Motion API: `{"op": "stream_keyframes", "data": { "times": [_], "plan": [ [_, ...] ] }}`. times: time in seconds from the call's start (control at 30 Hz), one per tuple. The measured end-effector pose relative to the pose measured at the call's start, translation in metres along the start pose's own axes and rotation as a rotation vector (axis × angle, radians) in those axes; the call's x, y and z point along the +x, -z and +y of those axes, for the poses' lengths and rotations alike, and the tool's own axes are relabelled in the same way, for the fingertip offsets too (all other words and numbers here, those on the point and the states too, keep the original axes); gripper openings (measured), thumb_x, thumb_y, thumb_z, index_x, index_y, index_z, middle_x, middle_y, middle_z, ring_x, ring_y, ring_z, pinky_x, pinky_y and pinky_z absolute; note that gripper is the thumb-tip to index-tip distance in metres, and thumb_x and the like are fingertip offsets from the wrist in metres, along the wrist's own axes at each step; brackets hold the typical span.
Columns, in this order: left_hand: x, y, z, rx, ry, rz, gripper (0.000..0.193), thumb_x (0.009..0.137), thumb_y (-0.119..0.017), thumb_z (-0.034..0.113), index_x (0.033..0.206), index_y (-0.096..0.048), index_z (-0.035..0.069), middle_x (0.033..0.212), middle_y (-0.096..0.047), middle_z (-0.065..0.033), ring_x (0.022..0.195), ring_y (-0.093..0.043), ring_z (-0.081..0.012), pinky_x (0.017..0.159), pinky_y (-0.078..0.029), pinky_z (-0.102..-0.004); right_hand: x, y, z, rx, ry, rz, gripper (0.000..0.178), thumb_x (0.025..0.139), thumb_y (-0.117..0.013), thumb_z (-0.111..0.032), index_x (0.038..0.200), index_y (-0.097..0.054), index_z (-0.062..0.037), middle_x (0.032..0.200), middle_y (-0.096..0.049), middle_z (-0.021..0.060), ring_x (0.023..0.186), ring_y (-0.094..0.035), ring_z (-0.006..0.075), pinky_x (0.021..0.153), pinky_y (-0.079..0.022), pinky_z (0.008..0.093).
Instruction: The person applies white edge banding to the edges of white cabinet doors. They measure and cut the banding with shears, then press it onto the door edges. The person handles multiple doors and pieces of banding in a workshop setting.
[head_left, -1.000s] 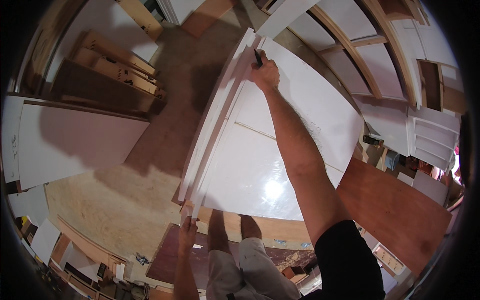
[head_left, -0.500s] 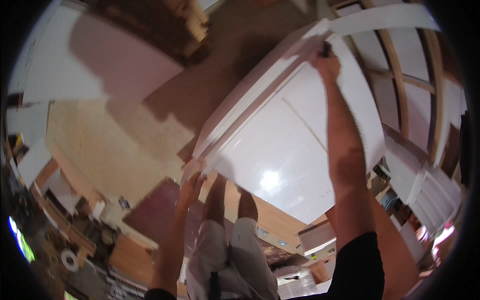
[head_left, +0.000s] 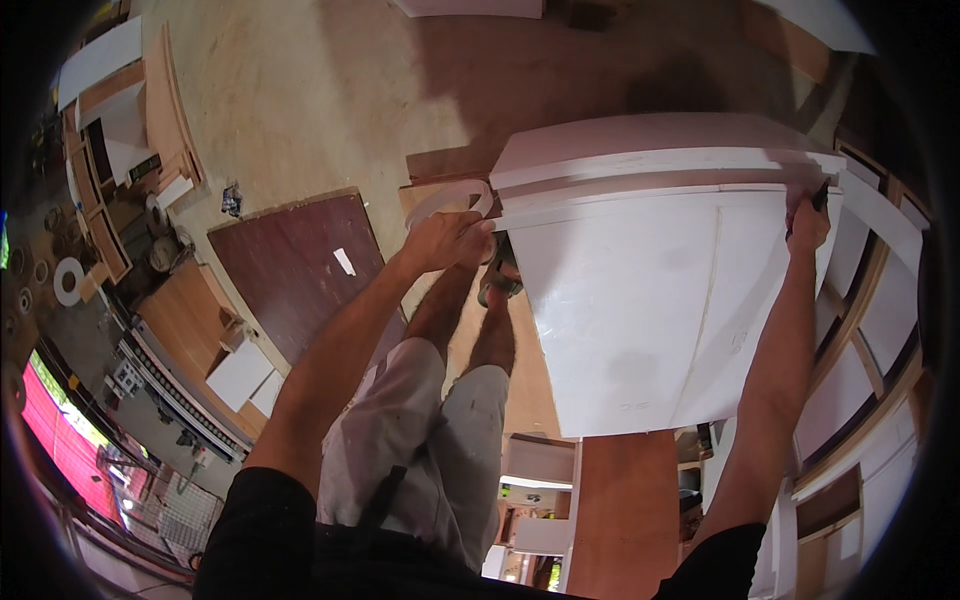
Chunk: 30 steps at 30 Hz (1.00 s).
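Note:
A large white box-like cabinet or stack of panels (head_left: 620,310) stands in front of me, with a long white edge along its top. At its left corner my left hand (head_left: 447,241) is closed, fingers pinching a thin white strip (head_left: 455,193) that curls up in a loop. My right hand (head_left: 808,224) is at the far right corner, closed round a small dark tool (head_left: 821,194) whose kind is unclear. From that corner a white curved band (head_left: 885,228) extends to the right; I cannot tell whether it joins the edge.
A dark red board (head_left: 300,275) lies on the floor to the left. Wooden frames with white panels (head_left: 860,350) stand close on the right. White rolls (head_left: 69,281) and wooden pieces are at the far left. An orange-brown board (head_left: 625,515) is beside my legs.
My view has turned, so the white cabinet now lies more level across it. A loop of white strip now shows at my left hand. My right hand remains at the far corner with the dark tool.

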<state>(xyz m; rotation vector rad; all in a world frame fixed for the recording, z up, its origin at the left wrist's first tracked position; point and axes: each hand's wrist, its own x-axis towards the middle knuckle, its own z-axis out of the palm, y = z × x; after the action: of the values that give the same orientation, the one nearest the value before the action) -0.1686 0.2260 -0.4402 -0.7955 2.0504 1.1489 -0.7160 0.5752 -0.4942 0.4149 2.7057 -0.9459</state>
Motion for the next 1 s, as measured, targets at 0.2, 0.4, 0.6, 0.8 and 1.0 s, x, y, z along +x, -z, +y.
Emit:
{"op": "stream_keyframes", "data": {
  "times": [0.2,0.4,0.6,0.8,1.0],
  "plan": [
    [-0.001,0.001,0.007,0.039,0.106,0.019,0.054,0.101,-0.051,0.060,0.108,-0.076,0.013,0.093,-0.075,-0.0193,0.090,-0.072,-0.0423,0.078,-0.057,-0.0519,0.006,0.002,0.000,-0.077,0.041,-0.010,0.028,0.097,-0.068,-0.031,0.114,-0.070,-0.0075,0.067,-0.060,0.0034,0.047,-0.056,0.0149,0.041,-0.044,0.0316],
    [-0.005,-0.004,0.008,0.016,0.036,0.166,0.048,0.100,-0.055,0.055,0.109,-0.076,0.012,0.092,-0.075,-0.0185,0.087,-0.072,-0.0413,0.076,-0.057,-0.0522,0.005,0.003,0.001,-0.054,0.058,-0.023,0.023,0.099,-0.066,-0.029,0.108,-0.067,-0.0073,0.063,-0.056,0.0026,0.044,-0.052,0.0146,0.040,-0.041,0.0316],
    [-0.006,-0.006,0.010,-0.005,-0.019,0.173,0.042,0.102,-0.055,0.048,0.098,-0.074,0.010,0.083,-0.072,-0.0183,0.078,-0.071,-0.0421,0.069,-0.055,-0.0533,0.008,0.002,0.004,-0.037,0.057,-0.048,0.029,0.100,-0.066,-0.028,0.119,-0.068,-0.0072,0.063,-0.058,0.0038,0.046,-0.053,0.0143,0.040,-0.042,0.0305],
    [-0.005,-0.008,0.012,-0.012,0.018,0.159,0.042,0.102,-0.053,0.047,0.096,-0.073,0.011,0.082,-0.072,-0.0165,0.080,-0.070,-0.0409,0.071,-0.054,-0.0532,0.010,0.001,0.008,-0.049,0.069,-0.043,0.034,0.100,-0.065,-0.029,0.126,-0.065,-0.0077,0.064,-0.059,0.0040,0.048,-0.054,0.0139,0.042,-0.043,0.0301],
    [-0.017,-0.014,0.015,-0.054,0.010,0.150,0.042,0.102,-0.052,0.048,0.098,-0.074,0.012,0.084,-0.073,-0.0148,0.083,-0.070,-0.0395,0.074,-0.054,-0.0514,-0.027,0.010,0.007,0.077,0.189,-0.021,0.041,0.101,-0.064,-0.030,0.134,-0.060,-0.0062,0.073,-0.063,0.0053,0.052,-0.057,0.0144,0.045,-0.045,0.0306]
  ]
}}
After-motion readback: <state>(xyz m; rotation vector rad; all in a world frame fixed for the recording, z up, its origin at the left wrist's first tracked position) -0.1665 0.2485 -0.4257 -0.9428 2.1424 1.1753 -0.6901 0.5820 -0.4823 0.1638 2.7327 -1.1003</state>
